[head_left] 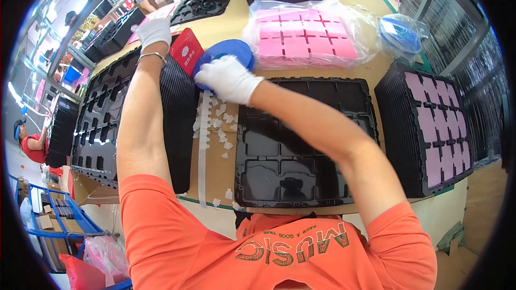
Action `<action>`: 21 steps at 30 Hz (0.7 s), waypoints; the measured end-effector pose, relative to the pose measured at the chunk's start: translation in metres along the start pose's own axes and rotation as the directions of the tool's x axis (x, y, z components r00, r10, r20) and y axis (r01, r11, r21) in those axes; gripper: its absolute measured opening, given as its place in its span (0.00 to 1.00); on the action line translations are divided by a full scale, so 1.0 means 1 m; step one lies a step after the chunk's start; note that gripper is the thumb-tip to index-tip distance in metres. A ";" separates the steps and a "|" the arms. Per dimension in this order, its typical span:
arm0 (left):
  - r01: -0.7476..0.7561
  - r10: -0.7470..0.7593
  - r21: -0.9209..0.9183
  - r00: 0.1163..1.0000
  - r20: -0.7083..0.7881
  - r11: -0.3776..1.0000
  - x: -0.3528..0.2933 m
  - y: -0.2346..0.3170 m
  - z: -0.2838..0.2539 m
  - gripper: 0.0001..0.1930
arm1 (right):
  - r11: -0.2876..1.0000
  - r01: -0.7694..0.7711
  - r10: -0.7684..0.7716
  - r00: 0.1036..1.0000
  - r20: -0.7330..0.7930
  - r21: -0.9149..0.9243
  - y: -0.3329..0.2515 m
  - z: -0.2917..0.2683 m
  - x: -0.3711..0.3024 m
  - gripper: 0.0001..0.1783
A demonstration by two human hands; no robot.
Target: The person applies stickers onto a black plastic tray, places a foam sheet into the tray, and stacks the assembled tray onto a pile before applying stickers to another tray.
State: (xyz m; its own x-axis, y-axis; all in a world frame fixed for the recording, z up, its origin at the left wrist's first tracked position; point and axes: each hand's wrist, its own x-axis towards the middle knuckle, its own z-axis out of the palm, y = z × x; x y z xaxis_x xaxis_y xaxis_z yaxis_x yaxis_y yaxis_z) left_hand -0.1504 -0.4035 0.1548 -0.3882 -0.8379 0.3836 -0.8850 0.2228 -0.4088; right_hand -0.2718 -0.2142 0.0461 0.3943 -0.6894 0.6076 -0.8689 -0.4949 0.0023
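Large patterned lettering (293, 245), smaller line (293, 232) beside it, on orange shirt (279, 268); white characters (188, 61), burst emblem (185, 51) on red card (185, 42)

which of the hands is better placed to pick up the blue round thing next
Probably the right hand: it sits over the near side of the blue round thing. The left hand is farther off, with the red card between.

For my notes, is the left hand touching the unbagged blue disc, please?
Apart: head view shows a red card between left hand and unbagged blue disc.
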 end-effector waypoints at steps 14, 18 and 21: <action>-0.612 0.538 -0.441 0.790 -0.295 0.657 -0.075 0.218 0.023 0.08 | 0.612 -0.472 0.711 0.680 0.179 -0.634 0.185 -0.124 -0.212 0.10; -0.539 0.419 -0.518 0.842 -0.340 0.664 -0.051 0.231 0.075 0.18 | 0.673 -0.378 0.620 0.757 0.205 -0.636 0.193 -0.109 -0.218 0.08; -0.441 0.212 -0.699 0.894 -0.394 0.562 -0.046 0.238 0.085 0.25 | 0.672 -0.358 0.586 0.793 0.170 -0.648 0.201 -0.103 -0.220 0.08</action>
State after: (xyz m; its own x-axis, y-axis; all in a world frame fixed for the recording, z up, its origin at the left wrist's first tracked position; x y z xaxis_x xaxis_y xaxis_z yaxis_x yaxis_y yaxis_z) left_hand -0.3214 -0.3541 -0.0306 -0.6363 -0.5061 0.5822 -0.5061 0.8434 0.1801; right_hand -0.5640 -0.1070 -0.0054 -0.1454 -0.9262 0.3479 -0.9191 0.2566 0.2990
